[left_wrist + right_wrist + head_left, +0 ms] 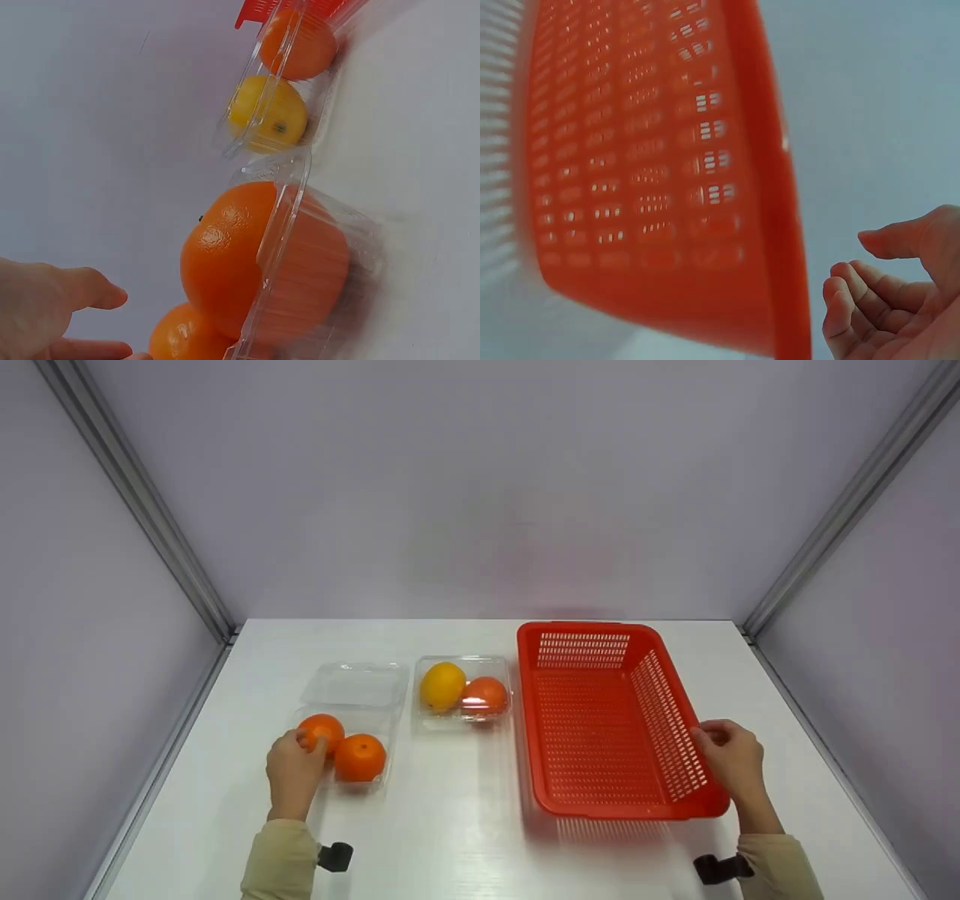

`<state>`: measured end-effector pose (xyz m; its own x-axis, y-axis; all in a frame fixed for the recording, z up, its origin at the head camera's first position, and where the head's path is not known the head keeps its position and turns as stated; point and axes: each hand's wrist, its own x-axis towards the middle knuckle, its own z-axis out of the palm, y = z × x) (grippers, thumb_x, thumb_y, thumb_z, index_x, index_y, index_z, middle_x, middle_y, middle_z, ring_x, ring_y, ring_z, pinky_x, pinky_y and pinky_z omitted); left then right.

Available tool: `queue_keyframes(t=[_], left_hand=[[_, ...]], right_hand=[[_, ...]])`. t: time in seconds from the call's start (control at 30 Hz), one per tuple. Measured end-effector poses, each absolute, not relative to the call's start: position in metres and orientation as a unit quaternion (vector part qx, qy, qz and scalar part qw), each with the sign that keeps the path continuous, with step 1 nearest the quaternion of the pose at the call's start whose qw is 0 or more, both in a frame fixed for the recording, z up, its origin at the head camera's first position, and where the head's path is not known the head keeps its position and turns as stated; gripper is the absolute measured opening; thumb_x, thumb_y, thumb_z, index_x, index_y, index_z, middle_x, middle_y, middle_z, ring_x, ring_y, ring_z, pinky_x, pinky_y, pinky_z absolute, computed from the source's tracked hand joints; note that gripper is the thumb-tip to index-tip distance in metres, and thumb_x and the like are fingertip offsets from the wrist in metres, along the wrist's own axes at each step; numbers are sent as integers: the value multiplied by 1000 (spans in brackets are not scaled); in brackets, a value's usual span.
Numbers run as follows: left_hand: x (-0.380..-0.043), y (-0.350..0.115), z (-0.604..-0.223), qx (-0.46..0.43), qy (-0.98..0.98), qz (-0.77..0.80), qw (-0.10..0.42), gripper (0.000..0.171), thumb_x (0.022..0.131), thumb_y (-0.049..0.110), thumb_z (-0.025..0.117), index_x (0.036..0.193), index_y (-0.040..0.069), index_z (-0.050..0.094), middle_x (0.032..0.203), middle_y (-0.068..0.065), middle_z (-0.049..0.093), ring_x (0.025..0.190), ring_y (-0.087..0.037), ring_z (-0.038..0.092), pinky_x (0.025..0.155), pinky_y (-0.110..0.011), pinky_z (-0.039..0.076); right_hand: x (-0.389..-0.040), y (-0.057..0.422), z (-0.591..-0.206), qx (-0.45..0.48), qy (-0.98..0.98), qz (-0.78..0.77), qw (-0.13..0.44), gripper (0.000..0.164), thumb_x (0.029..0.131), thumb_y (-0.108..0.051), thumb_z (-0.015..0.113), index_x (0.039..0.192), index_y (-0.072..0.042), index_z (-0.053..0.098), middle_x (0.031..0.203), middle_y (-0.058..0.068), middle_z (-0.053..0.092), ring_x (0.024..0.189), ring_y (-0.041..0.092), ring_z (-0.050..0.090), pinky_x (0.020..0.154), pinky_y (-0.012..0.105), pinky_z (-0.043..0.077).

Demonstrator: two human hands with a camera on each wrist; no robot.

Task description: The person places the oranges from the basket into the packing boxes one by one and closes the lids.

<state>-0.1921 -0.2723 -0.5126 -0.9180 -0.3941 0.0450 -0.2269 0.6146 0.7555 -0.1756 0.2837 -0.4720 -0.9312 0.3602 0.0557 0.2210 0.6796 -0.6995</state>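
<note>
My left hand [295, 769] is at the left one of two oranges, thumb and fingers spread close at its near side. This orange [322, 733] and the other orange [361, 757] sit in a clear plastic clamshell box [382, 718] whose lid [354, 684] lies folded back. In the left wrist view, the thumb [101, 289] stands apart from the fruit. My right hand [731, 757] is beside the right rim of a red plastic basket [600, 720]. In the right wrist view, its loosely curled fingers [840, 300] hold nothing, with a gap to the rim.
A second clear clamshell box [484, 664] stands between the open box and the basket, its lid down over a yellow fruit [442, 687] and an orange-red round fruit [486, 695]. The white table [450, 832] has walls at its back and sides.
</note>
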Motion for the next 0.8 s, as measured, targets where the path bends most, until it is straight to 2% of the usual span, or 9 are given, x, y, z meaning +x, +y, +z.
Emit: queue_keyframes(t=[0.27,0.53,0.8], left_hand=[[-199,-280,-514,193,-878,-409,155,37,89,9,53,115,-17,58,107,-35,63,99,-45,61,91,-54,52],[-203,-286,-519,207,-872,-406,177,32,90,7,54,112,-16,60,105,-35,63,96,-45,62,90,-53,53],[-206,-296,-522,212,-870,-409,175,33,93,5,48,116,-15,58,112,-35,60,105,-46,57,94,-54,50]], right_hand=[[-174,248,-469,-87,-919,367,117,21,90,-13,65,101,5,68,92,22,70,67,-9,49,63,12,45],[-173,208,-471,-33,-903,417,93,15,88,-9,68,97,3,69,87,16,70,67,-3,52,61,14,46],[-174,175,-474,1,-892,447,73,9,88,-8,67,92,-2,70,81,12,69,67,1,56,62,15,48]])
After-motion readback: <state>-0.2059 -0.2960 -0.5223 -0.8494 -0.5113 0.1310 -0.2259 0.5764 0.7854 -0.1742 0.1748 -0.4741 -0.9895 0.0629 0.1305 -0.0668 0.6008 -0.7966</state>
